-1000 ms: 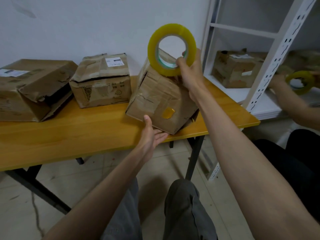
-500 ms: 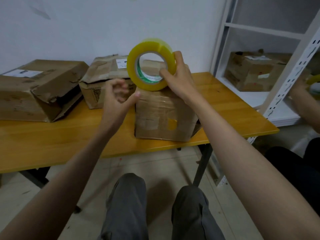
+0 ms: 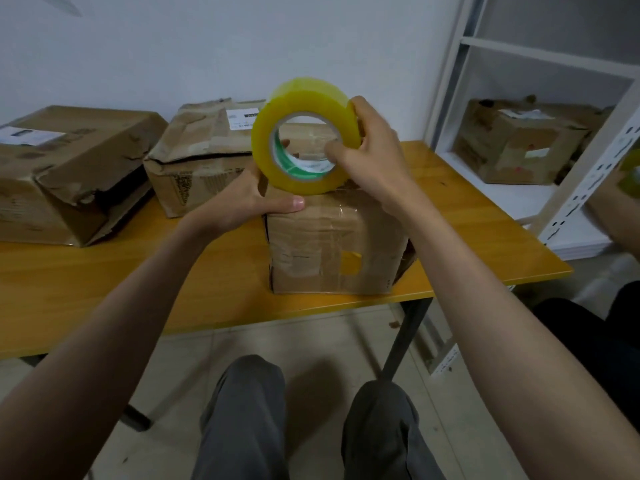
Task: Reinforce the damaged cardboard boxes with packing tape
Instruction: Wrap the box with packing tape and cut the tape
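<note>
A dented cardboard box (image 3: 332, 244) with old tape strips and a yellow patch stands at the front edge of the wooden table (image 3: 104, 282). My right hand (image 3: 374, 150) grips a yellow packing tape roll (image 3: 304, 98), thumb inside the core and fingers over the rim, holding it upright on the box's top. My left hand (image 3: 235, 199) rests on the box's top left corner, thumb lying along the front edge. Its fingers reach behind the roll and are mostly hidden.
Two crushed boxes, a large box (image 3: 69, 168) and a smaller box (image 3: 197, 157), sit at the back left of the table. A white shelf unit (image 3: 571, 188) to the right holds another box (image 3: 519, 143). Another person's arm (image 3: 616, 202) shows at the right edge. My knees are under the table front.
The box was tilted on an edge and now sits flat. My right hand brought the roll down onto its top. My left hand rose from below the box to its top left corner.
</note>
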Action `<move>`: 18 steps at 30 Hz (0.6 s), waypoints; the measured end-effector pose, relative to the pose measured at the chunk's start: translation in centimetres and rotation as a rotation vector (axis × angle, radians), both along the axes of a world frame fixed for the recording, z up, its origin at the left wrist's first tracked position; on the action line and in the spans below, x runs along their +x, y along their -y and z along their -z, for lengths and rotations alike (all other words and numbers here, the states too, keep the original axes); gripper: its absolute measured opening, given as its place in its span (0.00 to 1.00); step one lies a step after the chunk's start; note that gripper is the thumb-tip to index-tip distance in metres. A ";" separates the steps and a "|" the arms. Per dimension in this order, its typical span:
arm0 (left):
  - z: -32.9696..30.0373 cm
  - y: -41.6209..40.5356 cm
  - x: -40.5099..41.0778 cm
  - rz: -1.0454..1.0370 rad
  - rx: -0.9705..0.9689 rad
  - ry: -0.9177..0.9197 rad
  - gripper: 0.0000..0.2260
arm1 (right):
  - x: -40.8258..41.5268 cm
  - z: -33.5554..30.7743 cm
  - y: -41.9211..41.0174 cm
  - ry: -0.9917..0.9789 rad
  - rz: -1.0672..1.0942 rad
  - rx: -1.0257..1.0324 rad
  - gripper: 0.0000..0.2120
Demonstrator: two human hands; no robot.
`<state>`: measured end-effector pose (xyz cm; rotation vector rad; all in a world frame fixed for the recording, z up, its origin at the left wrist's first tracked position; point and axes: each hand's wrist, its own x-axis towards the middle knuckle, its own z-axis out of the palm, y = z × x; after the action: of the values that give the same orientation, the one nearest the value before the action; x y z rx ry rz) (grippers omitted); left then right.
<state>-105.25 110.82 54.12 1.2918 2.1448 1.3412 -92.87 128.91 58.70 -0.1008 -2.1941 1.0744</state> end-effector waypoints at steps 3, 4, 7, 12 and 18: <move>-0.2 0.2 -0.1 0.017 -0.014 -0.002 0.41 | 1.2 -1.2 -2.4 -0.081 0.099 0.023 0.11; -0.2 0.3 -0.1 0.021 -0.019 0.005 0.42 | 1.9 -1.4 -3.5 -0.104 0.151 0.026 0.14; -0.2 0.3 -0.1 0.036 -0.013 0.018 0.42 | 4.3 -2.0 -6.9 -0.167 0.346 0.096 0.22; -0.3 0.1 0.2 0.026 0.002 0.012 0.41 | 6.6 -0.8 -9.9 -0.174 0.425 0.210 0.26; -0.3 0.2 0.3 0.013 0.008 0.041 0.41 | 7.2 1.1 -11.6 -0.151 0.446 0.242 0.24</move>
<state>-104.97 110.62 54.43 1.2681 2.1018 1.3606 -85.72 140.56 57.62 -0.3690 -2.0165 0.5482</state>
